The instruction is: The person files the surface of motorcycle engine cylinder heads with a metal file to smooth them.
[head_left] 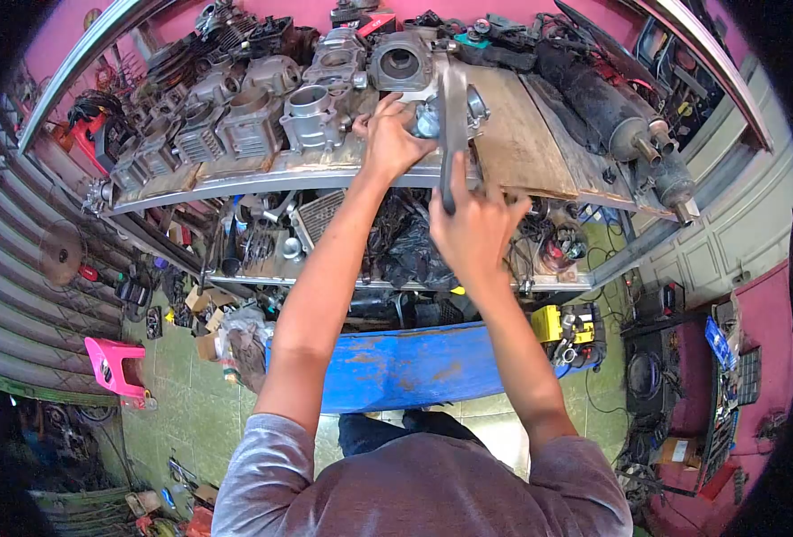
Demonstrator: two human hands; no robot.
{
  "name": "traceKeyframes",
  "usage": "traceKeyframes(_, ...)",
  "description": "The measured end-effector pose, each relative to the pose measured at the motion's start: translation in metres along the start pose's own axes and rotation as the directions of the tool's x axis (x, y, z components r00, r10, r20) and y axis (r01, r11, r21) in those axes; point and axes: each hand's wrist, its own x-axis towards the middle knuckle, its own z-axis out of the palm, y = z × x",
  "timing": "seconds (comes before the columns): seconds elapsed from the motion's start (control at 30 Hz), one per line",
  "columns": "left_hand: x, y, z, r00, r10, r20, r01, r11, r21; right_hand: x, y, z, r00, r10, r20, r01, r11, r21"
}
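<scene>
My right hand is wrapped round the dark handle of a long, flat grey metal tool, its index finger lying along the handle. The tool's upper end is smeared by motion. Just left of it, my left hand grips a small silver metal engine part on the bench top, with the thumb low on its near side. The tool passes in front of this part and hides its middle. A round metal rim shows at the tool's right. Behind stands a grey engine casing with a round bore.
Several engine cylinders line the wooden bench top to the left. Exhaust mufflers lie at the right. A lower shelf holds a radiator and loose parts. Near my legs are a blue bench, a yellow case and a pink stool.
</scene>
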Motion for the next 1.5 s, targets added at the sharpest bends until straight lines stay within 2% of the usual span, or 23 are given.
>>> traceKeyframes(0.1,0.004,0.003,-0.002,1.000,0.001,0.002,-0.001,1.000,-0.027,-0.022,0.007,0.001,0.999,-0.047,-0.007,0.047,0.993,0.113)
traceKeyframes(0.17,-0.006,0.002,-0.002,1.000,0.000,0.010,0.000,0.999,-0.036,0.003,0.004,0.000,0.998,-0.037,-0.053,0.040,0.997,0.063)
traceKeyframes(0.23,0.000,-0.003,0.001,0.999,0.013,0.032,-0.012,1.000,-0.028,0.026,-0.002,0.002,0.993,0.088,0.082,-0.087,0.996,-0.018)
traceKeyframes(0.3,0.000,-0.007,0.009,0.999,0.035,-0.020,-0.035,0.999,-0.022,0.018,-0.003,0.006,0.996,0.066,0.054,-0.064,0.997,-0.053)
traceKeyframes(0.37,0.000,-0.012,0.014,0.997,0.042,-0.069,-0.042,0.999,-0.005,-0.010,-0.005,0.000,0.999,-0.032,0.042,0.027,0.992,0.125)
traceKeyframes(0.43,0.004,-0.004,0.005,0.992,0.088,-0.092,-0.087,0.996,0.014,-0.010,0.002,-0.004,0.996,-0.085,-0.013,0.086,0.985,0.150)
traceKeyframes(0.5,-0.001,0.006,-0.006,1.000,-0.006,0.030,0.006,1.000,0.004,0.006,0.012,-0.002,0.997,-0.045,-0.066,0.045,0.999,-0.004)
traceKeyframes(0.53,-0.001,0.007,-0.005,1.000,-0.008,0.012,0.008,1.000,0.018,0.015,0.016,0.004,0.999,0.017,-0.031,-0.017,1.000,0.008)
traceKeyframes(0.63,-0.001,0.007,-0.005,1.000,-0.017,0.020,0.017,1.000,0.015,0.018,0.009,0.000,0.998,-0.013,-0.053,0.012,0.999,-0.031)
traceKeyframes(0.67,-0.002,0.008,-0.005,1.000,-0.015,0.017,0.014,1.000,0.014,0.007,0.006,-0.010,0.998,-0.055,-0.041,0.055,0.998,-0.015)
traceKeyframes(0.7,-0.003,0.007,-0.002,1.000,-0.007,0.000,0.007,1.000,0.025,-0.011,0.006,-0.010,1.000,-0.030,0.005,0.029,0.988,0.150)
traceKeyframes(0.8,0.004,0.000,0.001,1.000,0.012,-0.022,-0.011,0.999,0.032,-0.004,0.014,-0.031,0.996,-0.001,0.092,-0.018,0.977,0.210)
traceKeyframes(0.9,0.001,0.005,-0.004,1.000,0.012,0.018,-0.012,1.000,0.002,0.014,0.027,-0.019,0.999,0.046,-0.028,-0.042,0.990,0.137)
traceKeyframes(0.97,0.000,0.008,-0.005,0.999,-0.017,0.041,0.015,0.999,0.051,-0.001,0.036,-0.002,0.996,-0.030,-0.084,0.037,0.996,0.082)
traceKeyframes(1.0,0.000,0.007,-0.003,0.999,-0.009,0.035,0.007,0.999,0.048,-0.019,0.040,-0.003,0.996,-0.004,-0.084,0.018,0.987,0.162)
traceKeyframes(1.03,-0.003,0.004,0.000,1.000,0.017,0.000,-0.017,0.999,0.045,-0.033,0.039,-0.014,0.999,0.036,0.026,-0.041,0.980,0.193)
traceKeyframes(1.1,0.000,0.000,0.001,0.998,0.043,-0.036,-0.041,0.998,0.046,-0.031,0.042,-0.030,0.995,0.064,0.081,-0.079,0.975,0.206)
traceKeyframes(1.2,-0.002,0.006,-0.005,0.998,-0.022,0.056,0.021,1.000,0.020,0.008,0.045,-0.013,0.996,0.079,-0.033,-0.071,0.981,0.178)
traceKeyframes(1.3,-0.001,0.002,0.000,0.999,-0.010,0.031,0.007,0.998,0.067,-0.016,0.046,0.012,0.989,0.007,-0.145,0.014,0.990,0.143)
traceKeyframes(1.33,-0.003,-0.003,0.004,1.000,0.013,0.009,-0.014,0.998,0.069,-0.034,0.041,0.003,0.997,0.069,-0.036,-0.058,0.969,0.242)
traceKeyframes(1.37,0.000,-0.003,0.003,1.000,0.016,-0.002,-0.015,0.997,0.071,-0.050,0.039,-0.007,0.994,0.091,0.058,-0.102,0.971,0.215)
traceKeyframes(1.43,-0.001,-0.003,0.002,0.999,0.017,0.032,-0.019,0.998,0.060,-0.042,0.041,-0.025,0.994,0.084,0.066,-0.095,0.978,0.184)
traceKeyframes(1.5,-0.002,0.003,0.000,1.000,0.006,0.004,-0.006,1.000,0.018,-0.017,0.049,-0.014,0.995,0.069,-0.069,-0.054,0.978,0.200)
